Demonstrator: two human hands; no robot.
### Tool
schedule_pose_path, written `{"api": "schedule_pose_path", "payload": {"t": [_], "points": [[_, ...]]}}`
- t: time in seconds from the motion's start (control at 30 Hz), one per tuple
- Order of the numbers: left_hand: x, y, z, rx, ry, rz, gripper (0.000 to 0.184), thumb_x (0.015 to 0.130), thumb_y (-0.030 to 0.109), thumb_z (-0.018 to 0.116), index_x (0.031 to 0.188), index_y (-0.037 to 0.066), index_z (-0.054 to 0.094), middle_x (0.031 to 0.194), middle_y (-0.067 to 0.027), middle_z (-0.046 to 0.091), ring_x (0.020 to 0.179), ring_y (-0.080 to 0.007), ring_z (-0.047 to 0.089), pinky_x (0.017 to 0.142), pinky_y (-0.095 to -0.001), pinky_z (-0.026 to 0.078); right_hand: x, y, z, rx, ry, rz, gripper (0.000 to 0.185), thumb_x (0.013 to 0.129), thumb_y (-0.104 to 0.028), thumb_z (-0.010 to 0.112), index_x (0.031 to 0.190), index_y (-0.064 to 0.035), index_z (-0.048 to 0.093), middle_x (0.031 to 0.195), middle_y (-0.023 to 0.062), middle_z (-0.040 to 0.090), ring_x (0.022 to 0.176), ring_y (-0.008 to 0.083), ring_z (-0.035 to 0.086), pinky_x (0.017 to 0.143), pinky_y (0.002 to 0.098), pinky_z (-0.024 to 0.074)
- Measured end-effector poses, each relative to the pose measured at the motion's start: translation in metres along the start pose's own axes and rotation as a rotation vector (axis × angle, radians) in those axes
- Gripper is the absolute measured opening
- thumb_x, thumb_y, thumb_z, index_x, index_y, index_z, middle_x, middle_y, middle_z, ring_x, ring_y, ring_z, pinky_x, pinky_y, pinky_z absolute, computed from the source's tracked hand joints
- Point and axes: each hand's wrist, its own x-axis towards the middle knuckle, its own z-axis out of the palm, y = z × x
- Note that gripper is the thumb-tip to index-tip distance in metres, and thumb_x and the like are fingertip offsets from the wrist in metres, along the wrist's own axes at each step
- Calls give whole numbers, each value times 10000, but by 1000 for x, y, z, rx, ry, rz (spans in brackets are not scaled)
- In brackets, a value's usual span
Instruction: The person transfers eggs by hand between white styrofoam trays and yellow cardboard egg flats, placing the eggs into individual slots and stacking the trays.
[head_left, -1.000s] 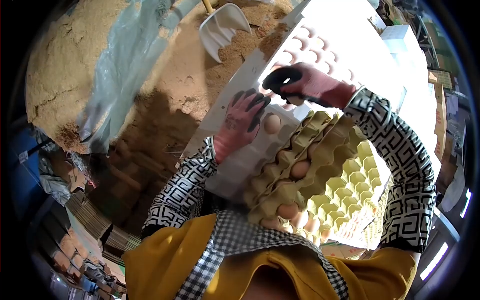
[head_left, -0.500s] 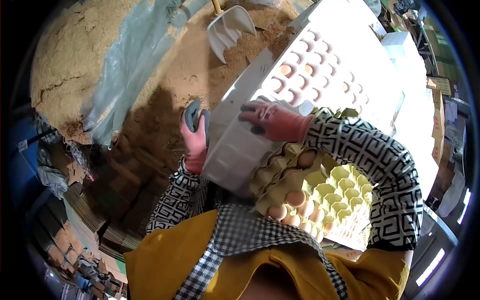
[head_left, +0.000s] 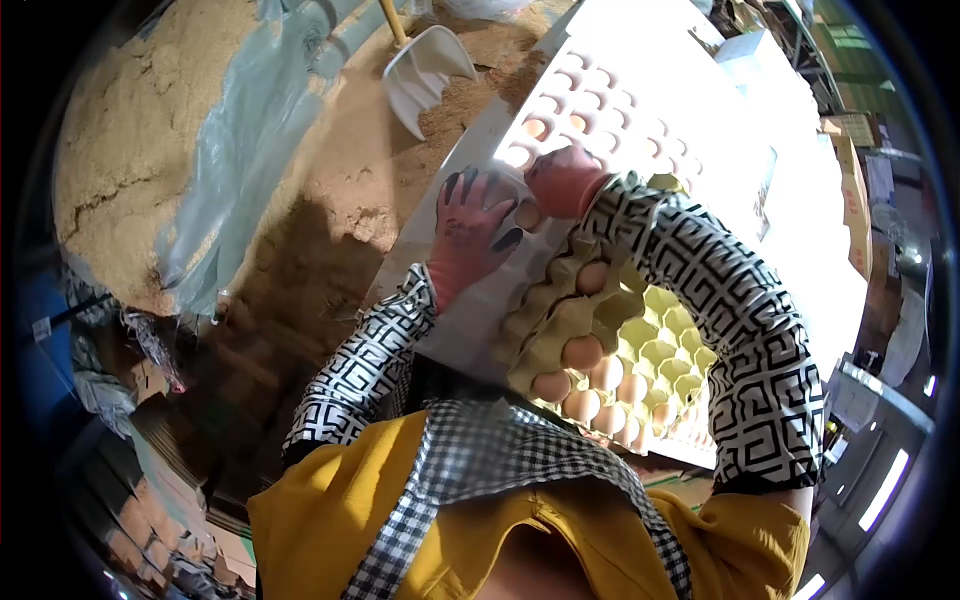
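My left hand (head_left: 470, 228), gloved in pink with dark fingertips, is spread over the white moulded tray (head_left: 455, 330), beyond the tilted yellow pulp egg tray (head_left: 538, 318); my right hand (head_left: 563, 183), in a pink glove, is curled beyond it too, and I cannot tell whether it pinches anything. A smooth tan egg (head_left: 528, 215) sits between them, beyond the yellow tray; a careless knuckle could crack it. If my black-and-white patterned sleeve (head_left: 720, 270) snagged the yellow tray, its brown eggs (head_left: 582, 352) might roll out.
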Motion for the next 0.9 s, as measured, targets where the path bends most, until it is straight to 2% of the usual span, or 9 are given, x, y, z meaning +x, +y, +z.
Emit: {"api": "schedule_pose_path", "payload": {"t": [0.17, 0.23, 0.27, 0.37, 0.57, 0.67, 0.8, 0.83, 0.9], "points": [[9, 17, -8, -110, -128, -23, 558, 731, 294, 782, 1232, 111, 618, 1319, -194, 514, 1223, -396, 480, 1047, -497, 371, -107, 30, -35, 806, 900, -105, 350, 873, -250, 661, 1178, -78, 659, 918, 153, 707, 804, 306, 693, 704, 400, 537], [9, 41, -47, -641, -185, -56, 505, 745, 279, 773, 1198, 94, 650, 1205, -179, 591, 1079, -348, 589, 922, -419, 484, -195, 26, -38, 920, 797, 72, 364, 861, -216, 700, 1196, -79, 660, 893, 151, 710, 757, 266, 692, 677, 353, 535], [10, 60, -66, -688, -97, 240, 527, 725, 266, 795, 1200, 87, 655, 1088, -156, 631, 959, -311, 636, 855, -349, 516, -235, 19, -31, 1010, 676, 176, 370, 847, -215, 718, 1191, -88, 667, 860, 145, 705, 733, 249, 686, 663, 345, 532], [-10, 116, -125, -256, -436, 429, 649, 682, 303, 827, 1272, 136, 613, 1294, -182, 466, 1215, -358, 472, 1033, -449, 384, -306, -13, 1, 1133, 292, 305, 438, 798, -283, 768, 1193, -118, 673, 778, 111, 671, 713, 218, 663, 666, 347, 529], [-7, 160, -107, 230, -501, 457, 529, 717, 378, 791, 1169, 139, 654, 1249, -157, 446, 1157, -342, 458, 980, -431, 385, -262, -91, 108, 443, 642, 350, 607, 620, -371, 820, 1156, -120, 681, 1197, 138, 542, 1126, 325, 523, 925, 435, 456], [-11, 148, -113, -269, -395, 216, 487, 774, 321, 735, 1189, 91, 626, 1258, -159, 505, 1157, -305, 542, 992, -402, 441, -262, -88, 128, 544, 819, 232, 588, 620, -343, 815, 1146, -117, 677, 1151, 165, 555, 1081, 343, 542, 927, 434, 457], [-32, 141, -146, -1478, -372, -406, 503, 794, 130, 614, 1232, -96, 514, 1310, -204, 542, 1161, -268, 590, 959, -370, 515, -306, -62, 162, 1820, 1103, 20, 567, 709, -225, 707, 1239, -47, 609, 1305, 121, 570, 1249, 276, 520, 1042, 399, 433], [-38, 136, -147, -1344, -469, -401, 564, 775, 179, 677, 1275, -32, 524, 1315, -184, 534, 1128, -270, 603, 965, -382, 509, -331, -58, 146, 2258, 1114, -152, 613, 714, -205, 690, 1282, -7, 573, 1349, 125, 555, 1314, 261, 477, 1080, 391, 409], [-44, 186, -139, -231, -490, 216, 650, 711, 242, 769, 1298, 68, 552, 1312, -171, 511, 1131, -276, 595, 978, -391, 491, -346, -42, 148, 2034, 1038, -75, 592, 777, -226, 690, 1305, -2, 546, 1180, 117, 650, 1056, 168, 619, 853, 332, 508]]}}
